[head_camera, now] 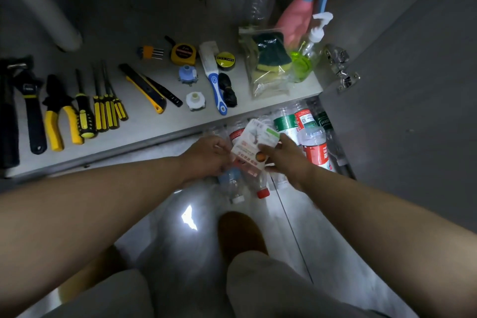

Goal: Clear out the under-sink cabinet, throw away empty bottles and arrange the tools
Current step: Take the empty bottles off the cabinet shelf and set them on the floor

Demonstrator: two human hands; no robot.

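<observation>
My left hand (206,155) and right hand (286,160) both grip a labelled bottle (247,148) over the glossy grey floor (322,214); tools (105,111) line the white cabinet shelf (129,137) at ten o'clock, other bottles (316,152) at two

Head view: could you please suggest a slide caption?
The left hand and right hand grip a labelled bottle over a bottle pile; tools line the cabinet floor.

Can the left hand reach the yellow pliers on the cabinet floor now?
Probably yes, but not at once: the left hand holds the labelled bottle with the right hand. Nothing lies over the pliers, and the way is free.
</observation>
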